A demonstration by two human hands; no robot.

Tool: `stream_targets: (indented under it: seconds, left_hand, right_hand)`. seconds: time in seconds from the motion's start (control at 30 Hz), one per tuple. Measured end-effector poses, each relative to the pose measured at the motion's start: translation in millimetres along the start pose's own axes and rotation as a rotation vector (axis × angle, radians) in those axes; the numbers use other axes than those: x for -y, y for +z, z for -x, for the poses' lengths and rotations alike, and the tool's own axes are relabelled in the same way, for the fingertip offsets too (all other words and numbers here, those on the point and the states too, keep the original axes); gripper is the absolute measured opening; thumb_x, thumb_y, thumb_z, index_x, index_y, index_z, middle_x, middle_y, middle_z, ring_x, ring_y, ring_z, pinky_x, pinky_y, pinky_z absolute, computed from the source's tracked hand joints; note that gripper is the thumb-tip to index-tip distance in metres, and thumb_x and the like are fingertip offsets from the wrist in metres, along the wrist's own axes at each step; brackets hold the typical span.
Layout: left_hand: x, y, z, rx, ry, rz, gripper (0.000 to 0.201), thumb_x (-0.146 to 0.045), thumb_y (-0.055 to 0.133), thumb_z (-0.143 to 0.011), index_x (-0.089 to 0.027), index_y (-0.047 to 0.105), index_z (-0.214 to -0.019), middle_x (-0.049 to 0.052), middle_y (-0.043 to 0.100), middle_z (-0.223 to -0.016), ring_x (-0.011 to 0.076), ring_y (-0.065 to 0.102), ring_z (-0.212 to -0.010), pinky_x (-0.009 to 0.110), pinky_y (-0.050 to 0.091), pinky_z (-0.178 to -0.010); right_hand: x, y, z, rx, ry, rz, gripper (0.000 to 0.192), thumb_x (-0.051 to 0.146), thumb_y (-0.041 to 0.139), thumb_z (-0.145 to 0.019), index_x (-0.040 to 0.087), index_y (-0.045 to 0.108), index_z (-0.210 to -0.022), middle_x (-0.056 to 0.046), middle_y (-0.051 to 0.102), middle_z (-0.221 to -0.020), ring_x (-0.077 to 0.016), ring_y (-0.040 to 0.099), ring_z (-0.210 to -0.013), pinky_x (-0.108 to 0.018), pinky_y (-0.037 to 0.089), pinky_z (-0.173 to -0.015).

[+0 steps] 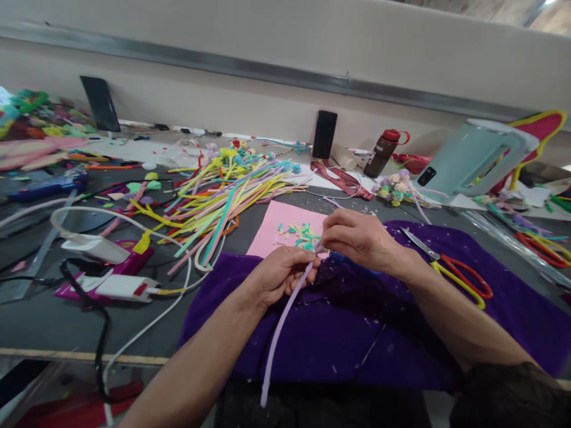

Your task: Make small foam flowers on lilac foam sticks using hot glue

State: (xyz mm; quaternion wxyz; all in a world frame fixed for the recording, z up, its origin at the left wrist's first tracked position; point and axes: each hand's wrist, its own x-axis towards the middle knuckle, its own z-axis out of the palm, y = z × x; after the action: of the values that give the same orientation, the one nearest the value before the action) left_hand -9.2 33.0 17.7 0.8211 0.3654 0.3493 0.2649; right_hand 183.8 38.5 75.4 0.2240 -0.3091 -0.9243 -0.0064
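The lilac pipe cleaner (280,333) is hanging from the person's hands down over the purple cloth (446,333) toward the table edge. The left hand (281,274) is closing around its upper part, while the right hand (357,238) is pinching its top end between fingertips, apparently twisting or bending it. Most of the stem is hanging straight and unshaped, so the work on this piece looks to be at an early stage. Just beyond, cut scraps are lying on a pink sheet (272,229), and scissors (450,273) are resting to the right. Farther off, a heap of coloured pipe cleaners (214,202) is waiting unused, and small finished-looking flowers (395,187) are sitting near a bottle (381,153).
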Motion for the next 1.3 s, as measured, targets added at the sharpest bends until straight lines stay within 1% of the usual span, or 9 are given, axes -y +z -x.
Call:
stream_targets:
  seconds: [0.27, 0.43, 0.7, 0.8, 0.93, 1.07, 1.13, 1.2, 1.3]
  left_hand:
    - [2.1, -2.4, -1.4, 0.008, 0.008, -0.002, 0.018, -0.025, 0.055, -0.074, -0.009, 0.062, -0.071, 0.002, 0.059, -0.05, 0.004, 0.042, -0.031, 0.015, 0.025, -0.029]
    - [2.5, -1.9, -0.6, 0.012, 0.04, 0.002, 0.015, -0.022, 0.056, -0.074, -0.009, 0.062, -0.069, 0.002, 0.059, -0.051, 0.0038, 0.043, -0.034, 0.015, 0.028, -0.032]
    - [2.1, 0.0, 0.6, 0.011, 0.02, -0.038, 0.014, -0.022, 0.056, -0.073, -0.01, 0.061, -0.069, 0.001, 0.057, -0.05, 0.0038, 0.041, -0.032, 0.015, 0.023, -0.029]
    - [1.7, 0.6, 1.0, 0.007, 0.015, -0.032, 0.014, -0.022, 0.055, -0.073, -0.011, 0.061, -0.068, 0.001, 0.057, -0.05, 0.004, 0.041, -0.032, 0.015, 0.022, -0.029]
    - [-1.4, 1.2, 3.0, 0.005, 0.028, -0.019, 0.016, -0.024, 0.055, -0.075, -0.01, 0.061, -0.068, 0.001, 0.057, -0.049, 0.0044, 0.041, -0.032, 0.015, 0.022, -0.029]
    - [-5.6, 2.8, 6.6, -0.002, 0.096, 0.025, 0.014, -0.024, 0.058, -0.074, -0.011, 0.063, -0.072, 0.002, 0.058, -0.055, 0.0036, 0.043, -0.036, 0.015, 0.023, -0.031]
    - [-7.3, 4.4, 8.9, -0.014, 0.143, 0.056, 0.012, -0.023, 0.061, -0.073, -0.011, 0.064, -0.074, 0.002, 0.06, -0.06, 0.003, 0.044, -0.038, 0.014, 0.024, -0.032]
    - [-8.5, 6.1, 11.2, -0.027, 0.176, 0.075, 0.012, -0.023, 0.062, -0.072, -0.012, 0.064, -0.075, 0.002, 0.06, -0.063, 0.0026, 0.044, -0.04, 0.014, 0.025, -0.033]
    - [-9.0, 7.1, 13.3, -0.047, 0.232, 0.081, 0.015, -0.027, 0.061, -0.074, -0.013, 0.064, -0.077, 0.001, 0.06, -0.066, 0.0013, 0.042, -0.039, 0.013, 0.025, -0.033]
  right_hand:
    - [1.4, 1.1, 1.2, 0.019, -0.006, 0.054, 0.015, 0.019, 0.047, -0.086, 0.019, 0.063, -0.086, -0.005, 0.059, -0.094, -0.015, 0.053, -0.085, -0.026, 0.042, -0.07]
    - [5.3, -0.5, 1.2, 0.032, -0.041, 0.085, 0.016, 0.016, 0.046, -0.086, 0.018, 0.062, -0.086, -0.006, 0.058, -0.095, -0.0157, 0.052, -0.087, -0.027, 0.042, -0.071]
    - [5.7, -0.4, 1.7, 0.042, -0.075, 0.111, 0.018, 0.017, 0.043, -0.088, 0.017, 0.061, -0.085, -0.007, 0.058, -0.095, -0.016, 0.051, -0.086, -0.028, 0.041, -0.071]
    - [4.8, 1.1, 1.8, 0.031, -0.08, 0.122, 0.02, 0.018, 0.043, -0.089, 0.017, 0.062, -0.085, -0.006, 0.059, -0.094, -0.0158, 0.052, -0.084, -0.027, 0.041, -0.069]
    - [2.9, -0.9, 3.3, -0.031, -0.094, 0.129, 0.019, 0.019, 0.045, -0.088, 0.02, 0.064, -0.089, -0.005, 0.061, -0.093, -0.0151, 0.054, -0.082, -0.027, 0.042, -0.067]
    - [4.4, -13.3, 4.6, -0.176, 0.02, 0.033, 0.022, 0.02, 0.048, -0.086, 0.019, 0.061, -0.104, -0.008, 0.061, -0.102, -0.0152, 0.057, -0.086, -0.026, 0.045, -0.069]
    - [6.7, -18.6, 4.3, -0.253, 0.089, -0.05, 0.023, 0.021, 0.049, -0.086, 0.018, 0.06, -0.105, -0.008, 0.061, -0.1, -0.0148, 0.058, -0.086, -0.025, 0.046, -0.07]
    - [9.3, -19.3, 3.4, -0.262, 0.16, -0.138, 0.02, 0.022, 0.05, -0.085, 0.017, 0.063, -0.099, -0.006, 0.063, -0.09, -0.0134, 0.059, -0.079, -0.024, 0.045, -0.068]
    - [13.1, -10.3, 1.5, -0.178, 0.321, -0.318, 0.018, 0.026, 0.05, -0.084, 0.015, 0.064, -0.082, -0.002, 0.062, -0.07, -0.0106, 0.056, -0.061, -0.022, 0.042, -0.057]
